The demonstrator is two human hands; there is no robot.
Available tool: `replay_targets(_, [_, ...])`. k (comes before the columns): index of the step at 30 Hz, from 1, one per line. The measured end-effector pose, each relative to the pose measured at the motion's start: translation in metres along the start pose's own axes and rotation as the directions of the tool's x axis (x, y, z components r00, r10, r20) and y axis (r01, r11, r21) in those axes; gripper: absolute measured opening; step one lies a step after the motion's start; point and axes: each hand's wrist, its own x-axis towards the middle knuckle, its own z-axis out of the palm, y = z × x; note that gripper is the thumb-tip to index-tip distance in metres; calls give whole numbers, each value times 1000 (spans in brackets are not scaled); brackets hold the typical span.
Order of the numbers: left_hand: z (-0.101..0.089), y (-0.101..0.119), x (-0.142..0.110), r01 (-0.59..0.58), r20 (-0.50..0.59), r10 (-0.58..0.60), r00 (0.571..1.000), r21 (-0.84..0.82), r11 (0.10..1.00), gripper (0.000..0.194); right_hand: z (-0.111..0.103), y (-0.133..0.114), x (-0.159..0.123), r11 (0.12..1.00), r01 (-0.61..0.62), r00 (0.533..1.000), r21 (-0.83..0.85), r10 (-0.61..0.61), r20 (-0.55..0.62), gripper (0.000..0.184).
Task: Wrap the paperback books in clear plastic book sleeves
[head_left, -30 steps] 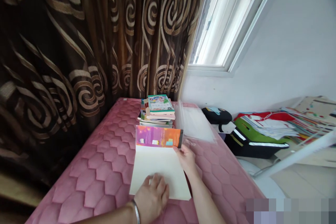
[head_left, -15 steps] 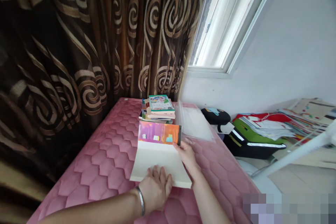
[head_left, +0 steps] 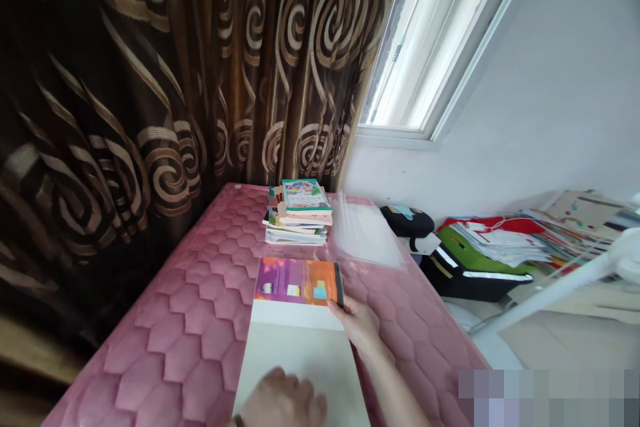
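Note:
An open book [head_left: 300, 353] with cream pages lies on the pink quilted mattress. At its far end is a flap [head_left: 297, 282] printed in purple and orange. My right hand [head_left: 356, 321] pinches the book's right edge by this flap, thumb on top. Over the near part of the cream page is my left hand [head_left: 285, 399], palm down and blurred. Its fingers show partly, slightly apart, with nothing in them; whether it presses on the page is unclear. The near edge of the book runs out of view.
Beyond the book stands a stack of books [head_left: 300, 220]. Clear plastic sheets [head_left: 367, 237] lie to its right. A black and green bag [head_left: 473, 267] and piled papers sit beside the mattress [head_left: 200, 320]. A white metal arm [head_left: 550, 300] crosses the right side; a patterned curtain [head_left: 280, 67] hangs behind.
The book has shifted nearer to me, opening a gap before the stack. My left hand has moved down the page toward me. My right hand keeps its hold at the flap.

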Motion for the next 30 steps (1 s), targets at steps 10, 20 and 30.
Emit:
replay_targets(10, [-37, -104, 29, 178, -267, -808, 526, -894, 412, 44, 2, 3, -6, 982, -3, 998, 187, -8, 58, 51])
replay_targets(20, [-21, -111, 48, 448, -273, -823, 498, -732, 513, 25, 15, 13, 6, 999, -20, 992, 42, 25, -127, 55])
replay_targets(30, [-15, -104, 54, 762, -210, -797, 566, -236, 603, 35, 23, 23, 10, 959, 74, 976, -275, -126, -176, 37])
